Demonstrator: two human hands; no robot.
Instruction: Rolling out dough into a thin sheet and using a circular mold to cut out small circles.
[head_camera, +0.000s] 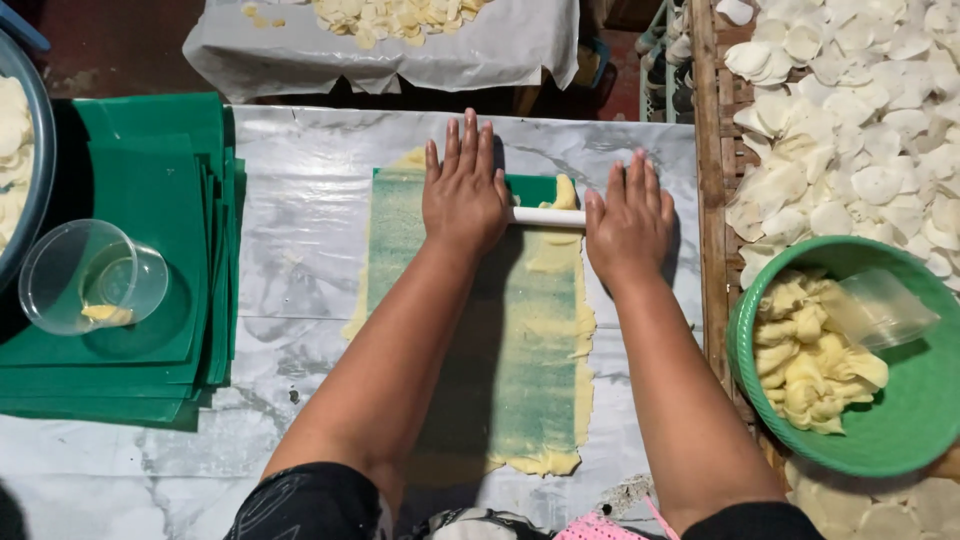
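Head camera: left hand (462, 195) and right hand (628, 222) are pressing flat, fingers extended, on a white rolling pin (545, 216) lying over a yellow dough strip (535, 330).

Both hands lie flat, palms down, on a white rolling pin (546, 216): the left hand (462, 195) over its left end, the right hand (628, 222) over its right end. The pin rests across a long green sheet (525, 340) spread with thin yellow dough (583, 330), near the table's (300, 230) far edge. A stack of green sheets (150, 180) holding a clear plastic cup (92, 276) sits at the left edge; a green bowl (900, 440) of dough pieces stands beyond the right edge.
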